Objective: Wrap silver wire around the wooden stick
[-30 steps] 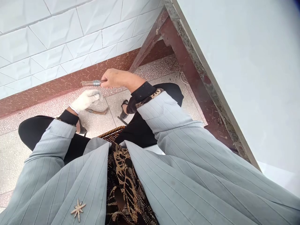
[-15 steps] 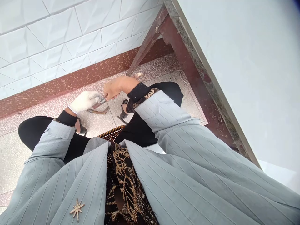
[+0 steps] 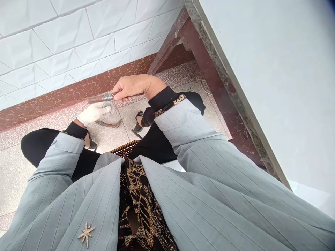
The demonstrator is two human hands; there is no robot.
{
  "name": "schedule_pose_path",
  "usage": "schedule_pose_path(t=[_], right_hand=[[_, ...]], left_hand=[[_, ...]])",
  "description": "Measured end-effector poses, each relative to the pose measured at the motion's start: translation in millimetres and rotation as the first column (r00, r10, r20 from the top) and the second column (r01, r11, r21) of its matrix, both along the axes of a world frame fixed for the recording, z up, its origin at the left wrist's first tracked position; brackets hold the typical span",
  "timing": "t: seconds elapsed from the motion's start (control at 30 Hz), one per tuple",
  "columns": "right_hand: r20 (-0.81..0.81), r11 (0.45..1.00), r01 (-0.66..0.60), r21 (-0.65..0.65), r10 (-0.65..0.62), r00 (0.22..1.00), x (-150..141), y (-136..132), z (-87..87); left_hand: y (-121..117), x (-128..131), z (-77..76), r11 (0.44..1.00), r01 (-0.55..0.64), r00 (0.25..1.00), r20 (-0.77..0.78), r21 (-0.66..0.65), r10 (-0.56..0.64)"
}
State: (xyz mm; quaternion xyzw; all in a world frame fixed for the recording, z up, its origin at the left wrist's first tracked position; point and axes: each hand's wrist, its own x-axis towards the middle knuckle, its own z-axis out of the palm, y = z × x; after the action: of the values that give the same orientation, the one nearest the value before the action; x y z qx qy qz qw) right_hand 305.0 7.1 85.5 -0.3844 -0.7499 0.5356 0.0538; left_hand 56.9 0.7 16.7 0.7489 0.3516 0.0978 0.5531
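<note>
My right hand is bare and closed around a brown stick with silvery wire wound about it. The stick points left, nearly level, and its other end is mostly hidden by my hand and wrist. Just below the stick is my left hand, in a white knitted glove. Its fingers are curled together, with a pale greyish bit at their tips that I cannot make out. Whether the glove touches the stick cannot be told. On the floor beneath lies a curved brown stick-like piece.
A white-topped table with a dark red frame stands at the right, one leg slanting to the wall. The tiled wall runs along the far side. A woven seat edge shows between my legs, above the speckled floor.
My right hand has risen and turned, bringing the wire-wound stick up clear of the gloved fingers. My left hand has stayed nearly in place.
</note>
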Motion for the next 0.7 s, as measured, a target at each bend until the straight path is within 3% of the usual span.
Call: schedule_pose_path(t=[0.1,0.23,0.33,0.4,0.47,0.53,0.63,0.7], right_hand=[[0.044,0.992,0.111,0.055,-0.114,0.993,-2.0,1.4,-4.0],[0.215,0.967,0.206,0.153,-0.236,0.948,-10.3,3.9,-8.0],[0.369,0.923,0.249,0.293,-0.35,0.861,-17.9,5.9,-9.6],[0.494,0.909,0.192,0.37,-0.367,0.788,-22.0,6.0,-10.6],[0.613,0.949,0.064,0.309,-0.251,0.749,-24.6,4.6,-11.9],[0.645,0.989,-0.069,0.133,-0.034,0.764,-25.6,2.0,-13.1],[0.475,0.967,-0.236,-0.099,0.255,0.843,-24.0,-2.5,-11.5],[0.303,0.939,-0.303,-0.165,0.34,0.89,-20.7,-4.7,-6.9]], left_hand=[[-2.1,3.0,7.8,0.999,0.01,0.999,0.042,-0.049,-0.008],[-3.0,7.4,13.1,1.0,-0.015,1.0,0.021,-0.027,0.016],[-2.6,7.9,16.1,0.998,-0.023,0.999,-0.026,0.061,0.025],[-1.9,6.5,20.0,0.989,-0.007,0.996,-0.085,0.145,0.019],[-0.7,4.2,24.7,0.978,0.02,0.99,-0.141,0.209,0.01],[0.7,1.4,28.0,0.971,0.034,0.985,-0.17,0.238,0.007],[3.6,-2.3,26.8,0.976,-0.002,0.989,-0.146,0.218,0.035],[6.1,-4.2,21.7,0.985,-0.055,0.993,-0.096,0.166,0.072]])
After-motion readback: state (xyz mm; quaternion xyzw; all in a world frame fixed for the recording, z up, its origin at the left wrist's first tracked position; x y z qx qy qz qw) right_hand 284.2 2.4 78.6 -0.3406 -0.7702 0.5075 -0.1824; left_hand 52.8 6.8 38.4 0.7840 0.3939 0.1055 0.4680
